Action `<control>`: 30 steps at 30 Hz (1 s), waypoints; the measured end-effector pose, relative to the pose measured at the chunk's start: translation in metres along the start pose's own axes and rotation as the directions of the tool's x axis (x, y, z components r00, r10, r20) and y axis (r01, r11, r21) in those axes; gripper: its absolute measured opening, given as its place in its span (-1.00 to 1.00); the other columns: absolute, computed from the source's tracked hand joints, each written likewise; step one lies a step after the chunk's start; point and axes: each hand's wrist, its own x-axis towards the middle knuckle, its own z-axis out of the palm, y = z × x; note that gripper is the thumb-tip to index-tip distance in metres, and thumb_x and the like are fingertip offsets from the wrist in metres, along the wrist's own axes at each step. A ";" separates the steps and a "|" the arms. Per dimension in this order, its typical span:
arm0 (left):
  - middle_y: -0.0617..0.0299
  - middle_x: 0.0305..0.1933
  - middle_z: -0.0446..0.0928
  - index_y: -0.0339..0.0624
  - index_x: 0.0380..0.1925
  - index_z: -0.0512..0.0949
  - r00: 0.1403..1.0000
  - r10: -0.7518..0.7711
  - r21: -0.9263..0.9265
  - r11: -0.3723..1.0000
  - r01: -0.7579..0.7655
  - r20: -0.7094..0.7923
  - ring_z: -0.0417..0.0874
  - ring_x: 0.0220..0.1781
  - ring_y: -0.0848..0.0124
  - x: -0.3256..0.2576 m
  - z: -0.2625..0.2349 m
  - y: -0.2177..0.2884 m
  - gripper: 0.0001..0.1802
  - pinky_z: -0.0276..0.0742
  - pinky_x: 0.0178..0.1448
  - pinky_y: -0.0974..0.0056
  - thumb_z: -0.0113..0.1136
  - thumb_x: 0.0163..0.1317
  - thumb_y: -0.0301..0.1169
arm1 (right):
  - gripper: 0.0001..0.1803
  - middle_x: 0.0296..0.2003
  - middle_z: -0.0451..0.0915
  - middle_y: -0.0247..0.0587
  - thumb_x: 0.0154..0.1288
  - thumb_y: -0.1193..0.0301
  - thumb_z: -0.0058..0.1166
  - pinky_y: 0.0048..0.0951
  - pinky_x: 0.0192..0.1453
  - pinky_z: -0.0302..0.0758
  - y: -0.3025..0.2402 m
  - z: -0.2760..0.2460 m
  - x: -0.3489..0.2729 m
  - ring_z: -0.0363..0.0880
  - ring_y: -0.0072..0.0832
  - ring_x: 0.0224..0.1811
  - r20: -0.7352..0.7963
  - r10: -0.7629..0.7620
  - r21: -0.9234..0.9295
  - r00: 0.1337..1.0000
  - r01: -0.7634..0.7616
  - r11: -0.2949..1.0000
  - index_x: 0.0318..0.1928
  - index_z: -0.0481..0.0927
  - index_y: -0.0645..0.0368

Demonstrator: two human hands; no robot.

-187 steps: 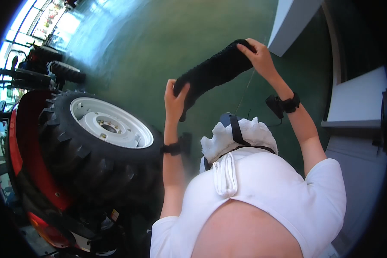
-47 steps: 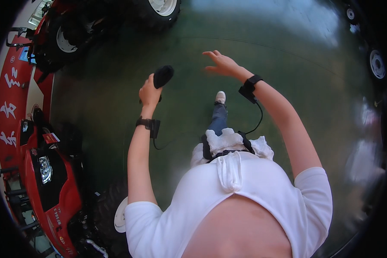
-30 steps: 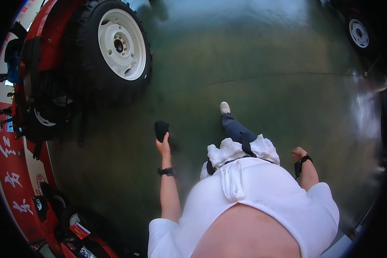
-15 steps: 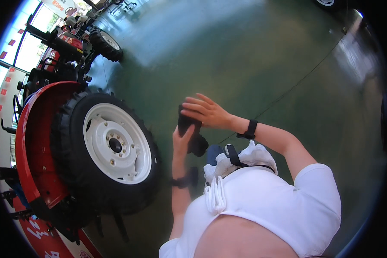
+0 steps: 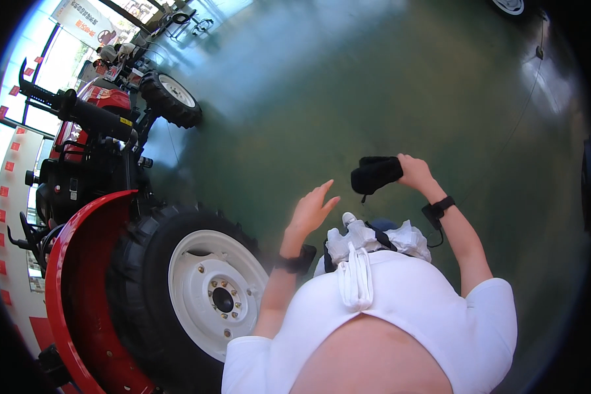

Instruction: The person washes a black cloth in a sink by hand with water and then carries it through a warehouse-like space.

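My right hand (image 5: pixel 415 176) is closed on one end of a soft black cloth thing (image 5: pixel 377 173), perhaps a glove, which sticks out to the left above the floor. Its far end is rounded, and a small tip dangles below it. My left hand (image 5: pixel 314 209) is empty, with fingers stretched and thumb apart, a little to the left of the cloth thing and not touching it. A black band with a small box (image 5: pixel 438 209) sits on my right wrist, and another dark band (image 5: pixel 295 260) is around my left wrist.
Close on my left stands a red tractor with a big rear wheel (image 5: pixel 215 289) under a red fender (image 5: pixel 60 262). Its smaller front wheel (image 5: pixel 171 98) is farther off. Behind it are windows and a banner (image 5: pixel 85 23). The green floor (image 5: pixel 295 98) is shiny.
My hands have parted. The right hand has moved right, carrying the black cloth thing, while the left has let go and opened. The tractor appears lower and farther right in view.
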 end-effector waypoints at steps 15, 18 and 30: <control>0.13 -0.37 0.49 -0.12 -0.45 0.52 0.687 -0.727 0.266 0.663 0.699 0.008 0.49 -0.27 0.23 -0.028 -0.074 -0.145 -0.77 0.38 -0.20 0.21 0.03 0.01 -0.22 | -0.57 -0.39 0.54 -0.14 -0.53 0.25 0.21 -0.44 -0.22 0.43 0.195 0.122 -0.092 0.50 -0.41 -0.28 0.568 0.800 -0.158 0.195 -0.928 0.338 -0.50 0.56 0.23; 0.12 -0.32 0.49 -0.16 -0.43 0.51 0.512 -0.853 0.097 0.521 0.848 0.103 0.49 -0.24 0.24 0.007 -0.107 -0.180 -0.72 0.37 -0.16 0.25 0.05 -0.01 -0.18 | -0.52 -0.36 0.54 -0.12 -0.50 0.24 0.20 -0.41 -0.20 0.43 0.154 0.108 0.051 0.51 -0.33 -0.28 0.491 0.786 -0.186 0.376 -0.836 0.517 -0.42 0.56 0.24; 0.08 -0.18 0.45 -0.16 -0.20 0.41 0.553 -0.814 -0.137 0.577 0.805 -0.178 0.45 -0.12 0.21 0.184 -0.186 -0.260 -0.61 0.35 -0.08 0.25 -0.02 0.04 -0.15 | -0.37 -0.28 0.48 0.05 -0.15 0.00 -0.02 -0.25 -0.17 0.38 -0.094 0.030 0.582 0.44 -0.12 -0.20 0.139 0.125 0.129 0.982 -0.143 0.981 -0.14 0.33 0.21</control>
